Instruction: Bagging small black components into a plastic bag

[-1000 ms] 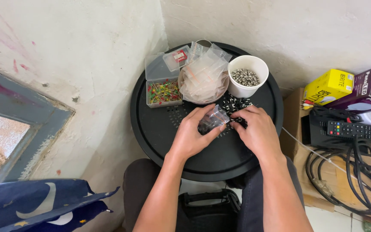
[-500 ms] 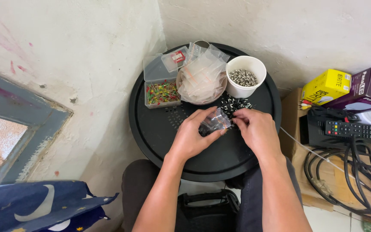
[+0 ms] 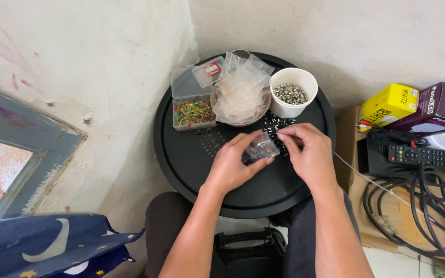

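Two hands mid-tray | left hand (image 3: 235,166) grip clenched on clear bag (image 3: 260,150) | right hand (image 3: 310,157) pinches its mouth

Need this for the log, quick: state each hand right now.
Left hand: closed on a small clear plastic bag.
Right hand: fingers pinched at the bag's mouth; whether they hold anything cannot be told.

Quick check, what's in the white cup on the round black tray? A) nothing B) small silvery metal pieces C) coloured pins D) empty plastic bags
B: the white cup at the back of the round black tray holds a heap of small silvery metal pieces; the coloured pins sit in the clear box to its left, and the small plastic bags are piled in the bowl between them.
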